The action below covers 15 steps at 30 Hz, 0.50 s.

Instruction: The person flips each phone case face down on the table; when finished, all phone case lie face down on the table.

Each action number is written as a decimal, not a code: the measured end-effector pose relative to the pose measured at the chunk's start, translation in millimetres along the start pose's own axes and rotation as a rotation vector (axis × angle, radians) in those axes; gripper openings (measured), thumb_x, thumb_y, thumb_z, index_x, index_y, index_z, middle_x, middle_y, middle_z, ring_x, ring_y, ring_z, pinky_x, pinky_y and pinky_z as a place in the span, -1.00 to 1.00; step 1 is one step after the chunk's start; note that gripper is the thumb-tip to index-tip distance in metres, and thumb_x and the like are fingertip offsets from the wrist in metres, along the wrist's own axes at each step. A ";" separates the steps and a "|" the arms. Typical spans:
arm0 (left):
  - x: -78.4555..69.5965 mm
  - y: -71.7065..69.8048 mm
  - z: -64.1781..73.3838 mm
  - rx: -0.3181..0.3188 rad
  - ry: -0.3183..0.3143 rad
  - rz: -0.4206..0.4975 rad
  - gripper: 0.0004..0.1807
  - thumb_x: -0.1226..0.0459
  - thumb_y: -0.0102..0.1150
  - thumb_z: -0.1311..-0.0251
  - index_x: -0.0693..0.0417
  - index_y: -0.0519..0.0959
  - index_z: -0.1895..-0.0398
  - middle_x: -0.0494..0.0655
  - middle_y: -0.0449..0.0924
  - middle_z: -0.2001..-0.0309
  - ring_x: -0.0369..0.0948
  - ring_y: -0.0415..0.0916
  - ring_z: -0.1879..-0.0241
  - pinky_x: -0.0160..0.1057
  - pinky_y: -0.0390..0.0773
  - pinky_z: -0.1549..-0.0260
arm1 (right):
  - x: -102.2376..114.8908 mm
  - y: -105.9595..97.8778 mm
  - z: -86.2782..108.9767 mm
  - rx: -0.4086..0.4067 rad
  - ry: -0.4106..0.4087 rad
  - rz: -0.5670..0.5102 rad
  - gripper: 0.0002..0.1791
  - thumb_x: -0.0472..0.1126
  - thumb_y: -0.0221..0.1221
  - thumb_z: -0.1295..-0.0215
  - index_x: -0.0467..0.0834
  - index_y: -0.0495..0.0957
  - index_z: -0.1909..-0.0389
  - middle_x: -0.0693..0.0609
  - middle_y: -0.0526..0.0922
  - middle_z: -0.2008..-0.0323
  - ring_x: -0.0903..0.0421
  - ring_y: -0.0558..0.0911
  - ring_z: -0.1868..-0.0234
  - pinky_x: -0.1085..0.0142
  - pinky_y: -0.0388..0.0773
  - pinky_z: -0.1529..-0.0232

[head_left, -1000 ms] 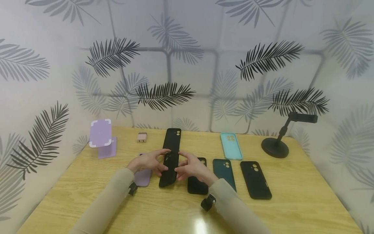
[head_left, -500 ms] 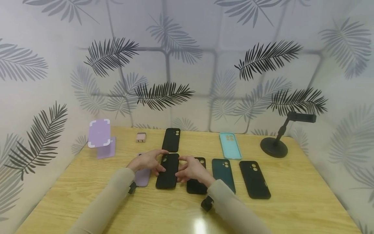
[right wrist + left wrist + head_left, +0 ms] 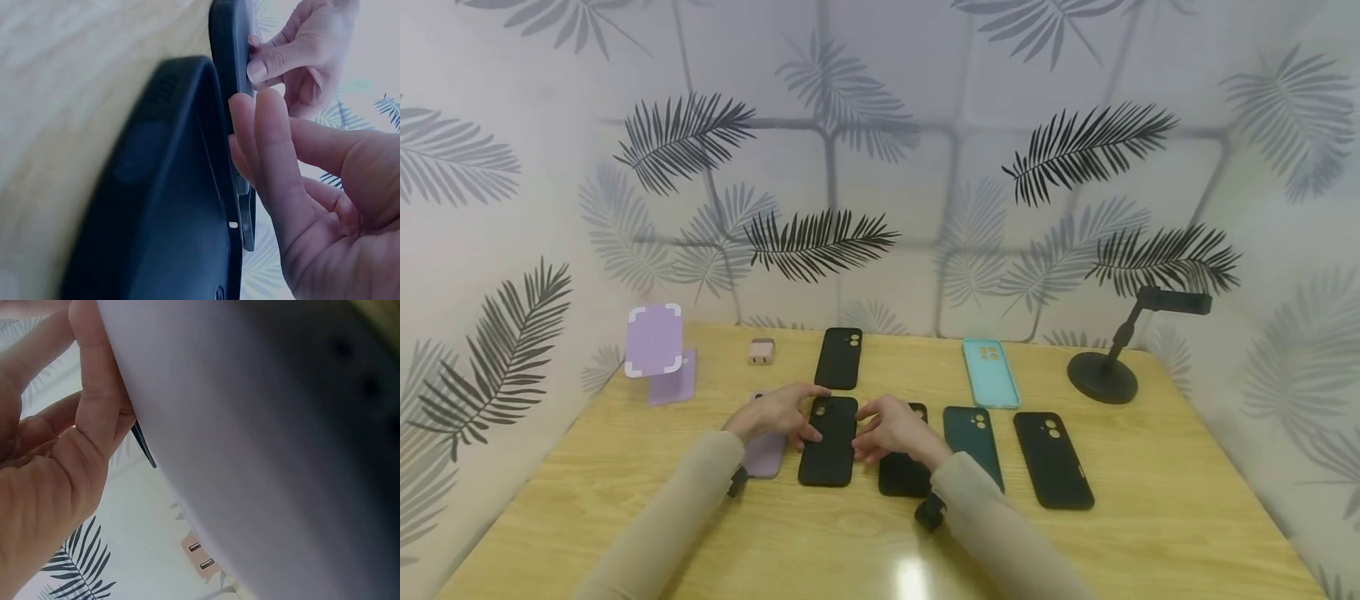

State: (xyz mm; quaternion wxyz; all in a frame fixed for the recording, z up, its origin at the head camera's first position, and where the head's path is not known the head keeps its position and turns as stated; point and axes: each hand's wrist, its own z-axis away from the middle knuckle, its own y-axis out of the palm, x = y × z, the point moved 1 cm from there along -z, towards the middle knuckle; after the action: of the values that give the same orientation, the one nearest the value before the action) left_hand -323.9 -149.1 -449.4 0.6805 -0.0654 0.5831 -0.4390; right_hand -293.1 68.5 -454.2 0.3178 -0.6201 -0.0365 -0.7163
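A black phone case lies flat on the table between both hands in the head view. My left hand is at its left edge, thumb and index finger spread by its upper left part. In the right wrist view the left thumb touches a case edge. My right hand is by the right edge, its fingers extended; whether they touch is unclear. Under my left hand lies a lavender phone case, partly hidden. Beneath my right hand is another black case, also partly covered.
Behind lies a black case, with a pink charger plug and lavender phone stand to its left. Rightward are a dark green case, black case, turquoise case and black stand.
The black case between my hands was raised and tilted, overlapping the one behind it; it has come down flat on the table. Both hands have stayed nearly in place, the right fingers easing slightly away.
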 end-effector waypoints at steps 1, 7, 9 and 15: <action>0.1 -0.4 0.1 0.003 0.000 -0.009 -0.10 0.42 0.43 -0.04 0.03 0.22 -0.48 0.13 0.61 0.13 -0.16 0.63 0.58 -0.23 0.68 0.37 | -0.5 -0.9 -0.7 0.005 -0.002 0.001 -0.46 -0.46 0.25 -0.23 -0.45 0.40 -0.24 -0.23 0.74 0.27 0.01 0.76 0.42 0.24 0.73 0.43; -1.5 -7.4 0.0 -0.022 0.059 -0.040 -0.16 0.39 0.36 -0.12 -0.01 0.22 -0.48 0.14 0.52 -0.11 -0.18 0.60 0.52 -0.24 0.62 0.38 | 0.6 -10.9 -7.0 -0.016 -0.024 -0.036 -0.52 -0.44 0.22 -0.27 -0.38 0.44 -0.23 -0.27 0.72 0.17 0.00 0.76 0.35 0.20 0.74 0.36; -3.2 -10.9 -1.2 -0.039 0.101 -0.015 -0.24 0.41 0.30 -0.17 0.04 0.26 -0.46 0.16 0.45 -0.23 -0.16 0.57 0.50 -0.22 0.61 0.41 | 2.4 -15.2 -10.6 -0.029 -0.044 -0.048 -0.53 -0.42 0.21 -0.29 -0.37 0.44 -0.23 -0.30 0.70 0.11 -0.03 0.76 0.29 0.18 0.74 0.31; -7.6 -19.6 -8.0 -0.121 0.196 0.044 -0.54 0.41 0.18 -0.28 0.27 0.43 -0.25 0.23 0.57 -0.10 -0.05 0.62 0.16 -0.08 0.67 0.20 | 6.6 -24.0 -22.7 -0.058 -0.132 -0.057 -0.59 -0.42 0.18 -0.32 -0.40 0.48 -0.19 -0.38 0.65 0.02 -0.14 0.73 0.11 0.11 0.73 0.15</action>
State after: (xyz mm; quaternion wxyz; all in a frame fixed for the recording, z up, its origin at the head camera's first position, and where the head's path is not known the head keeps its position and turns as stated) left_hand -340.4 -152.4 -434.5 0.6244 -0.0501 0.6736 -0.3924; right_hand -324.9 74.8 -445.1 0.2760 -0.6737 -0.0546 -0.6833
